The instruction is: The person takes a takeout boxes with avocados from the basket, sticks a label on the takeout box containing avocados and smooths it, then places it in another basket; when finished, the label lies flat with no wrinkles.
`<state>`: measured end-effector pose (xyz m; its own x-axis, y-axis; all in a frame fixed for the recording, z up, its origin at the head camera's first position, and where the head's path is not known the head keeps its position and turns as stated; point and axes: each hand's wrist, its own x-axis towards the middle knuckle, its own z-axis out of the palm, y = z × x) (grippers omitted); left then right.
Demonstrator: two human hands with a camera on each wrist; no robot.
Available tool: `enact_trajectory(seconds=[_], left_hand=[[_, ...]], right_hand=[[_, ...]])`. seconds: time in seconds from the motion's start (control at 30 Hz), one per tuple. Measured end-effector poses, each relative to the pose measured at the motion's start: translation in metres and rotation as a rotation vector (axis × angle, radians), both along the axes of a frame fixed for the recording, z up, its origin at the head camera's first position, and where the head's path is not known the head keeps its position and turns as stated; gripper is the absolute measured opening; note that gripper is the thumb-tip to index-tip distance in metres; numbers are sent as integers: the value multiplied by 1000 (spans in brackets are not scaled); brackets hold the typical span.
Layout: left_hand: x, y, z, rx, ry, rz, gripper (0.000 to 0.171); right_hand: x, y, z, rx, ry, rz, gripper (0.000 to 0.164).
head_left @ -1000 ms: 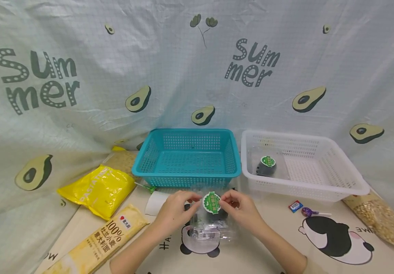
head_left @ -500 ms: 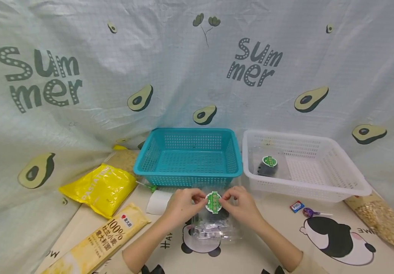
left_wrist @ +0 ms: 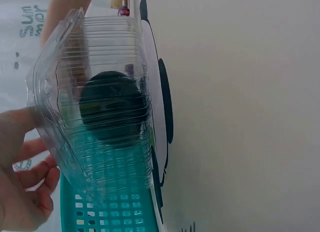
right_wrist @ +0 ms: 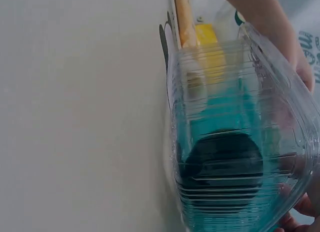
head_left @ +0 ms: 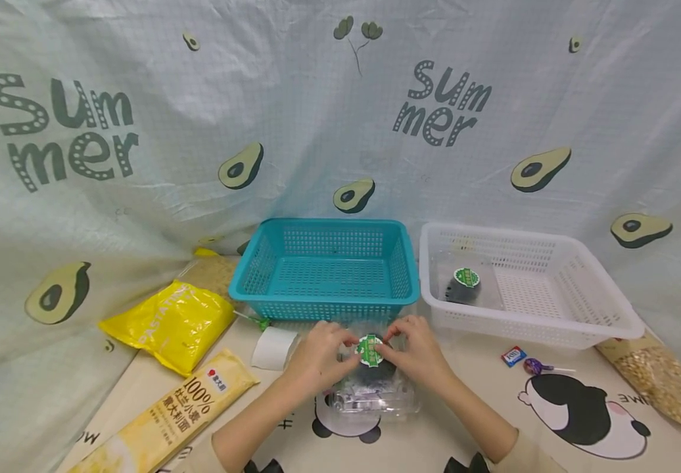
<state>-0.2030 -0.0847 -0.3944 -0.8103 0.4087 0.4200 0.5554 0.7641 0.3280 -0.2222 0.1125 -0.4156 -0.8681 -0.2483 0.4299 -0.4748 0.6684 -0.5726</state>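
Note:
A clear plastic clamshell box [head_left: 376,399] stands on the table in front of me. Inside it is a dark round item [left_wrist: 111,112], blurred by the ribbed plastic. A round green-and-white sticker [head_left: 369,353] lies over the top of the lid. My left hand [head_left: 315,358] touches the sticker's left edge, thumb and forefinger spread apart. From the other side my right hand [head_left: 419,355] presses the sticker's right edge with its thumb, forefinger raised beside it. In the left wrist view some left fingers curl beside the box. A white roll [head_left: 272,348] lies left of my left hand.
Behind the box stands a teal basket [head_left: 323,312]. Right of that, a white basket [head_left: 530,325] holds another stickered box [head_left: 485,289]. Yellow pasta bags [head_left: 171,328] and a noodle pack [head_left: 169,420] lie left. A candy pack [head_left: 513,356], lollipop [head_left: 532,366] and grain bag [head_left: 654,378] lie right.
The left thumb and forefinger, earlier close together at the sticker's edge, have spread apart. The sticker sits slightly lower over the lid. Both hands stay above the box.

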Motion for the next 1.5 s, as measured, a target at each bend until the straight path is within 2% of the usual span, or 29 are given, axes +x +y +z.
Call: enact_trajectory(seconds=[0.07, 0.1, 0.23, 0.3, 0.37, 0.5, 0.63, 0.87, 0.93, 1.0, 1.07, 1.17, 1.23, 1.3, 1.4, 1.5], left_hand=[[1, 0, -1, -57, 84, -42, 19], [1, 0, -2, -77, 101, -74, 20], [5, 1, -5, -139, 104, -161, 27], [7, 1, -6, -170, 116, -176, 28], [8, 2, -8, -198, 150, -177, 28], [10, 1, -10, -228, 224, -174, 26], [12, -3, -12, -192, 268, -172, 21], [17, -11, -12, -147, 260, -170, 22], [19, -13, -12, -139, 231, -162, 25], [23, -16, -13, -119, 166, -145, 34], [28, -21, -14, -86, 53, -111, 49], [36, -30, -20, -21, -169, -60, 74], [41, -35, -28, 29, -285, -57, 84], [46, -37, -36, 76, -375, -84, 92], [50, -37, -42, 131, -432, -131, 96], [51, -34, -40, 141, -437, -131, 95]], right_hand=[[-1, 1, 2, 16, 59, 20, 17], [-1, 1, 3, 28, 97, 43, 17], [-2, 0, 6, 105, 224, 188, 15], [-3, -1, 7, 142, 232, 254, 13], [-3, -1, 8, 176, 215, 283, 10], [-3, 1, 7, 225, 194, 270, 8], [-2, 3, 5, 242, 235, 238, 9], [1, 9, 4, 238, 284, 204, 12], [2, 11, 4, 237, 286, 217, 14], [4, 13, 3, 235, 277, 236, 21], [8, 18, 1, 227, 263, 264, 34], [20, 28, -4, 208, 200, 285, 54], [30, 33, -9, 196, 156, 293, 63], [38, 37, -13, 203, 136, 289, 69], [44, 39, -17, 225, 161, 289, 73], [45, 39, -18, 235, 182, 280, 73]])
